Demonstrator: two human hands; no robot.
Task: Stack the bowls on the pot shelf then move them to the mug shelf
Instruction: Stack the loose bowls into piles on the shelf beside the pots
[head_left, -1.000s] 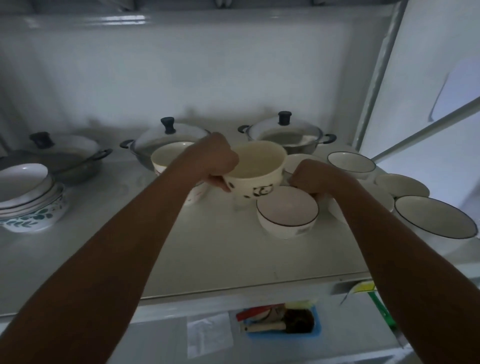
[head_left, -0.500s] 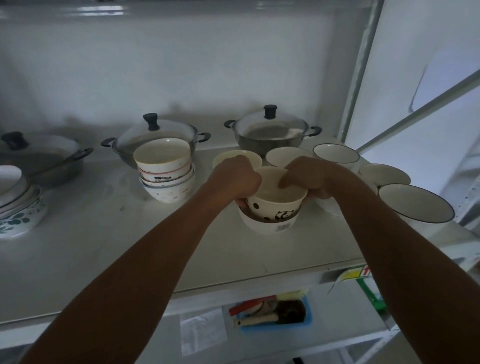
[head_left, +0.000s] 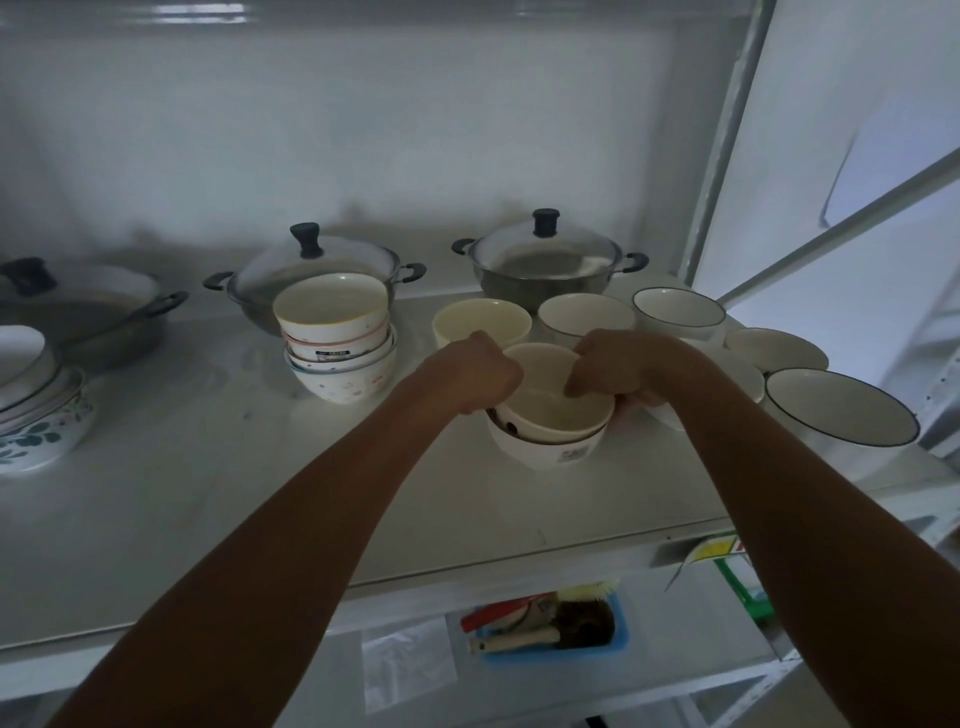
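Note:
A cream panda bowl (head_left: 550, 410) sits nested in a white labelled bowl (head_left: 545, 454) on the pot shelf (head_left: 208, 493). My left hand (head_left: 475, 376) grips the panda bowl's left rim and my right hand (head_left: 621, 369) grips its right rim, fingers curled over the edge. A stack of several patterned bowls (head_left: 337, 345) stands to the left. Single bowls stand behind: a cream bowl (head_left: 480, 319), a white bowl (head_left: 584, 312) and a dark-rimmed bowl (head_left: 678, 309). More dark-rimmed bowls lie at the right: a small bowl (head_left: 774, 348) and a large bowl (head_left: 839, 415).
Two lidded pots stand at the back: one pot (head_left: 311, 275) behind the stack, another pot (head_left: 545, 260) at the right. A pan (head_left: 78, 306) and a pile of dishes (head_left: 36, 400) fill the far left. A white upright post (head_left: 722, 145) bounds the shelf's right. A blue tray (head_left: 550, 623) lies below.
The panda bowl came from up in the air down into the white labelled bowl. My right hand joined my left on its rim, and the bowl has settled deeper.

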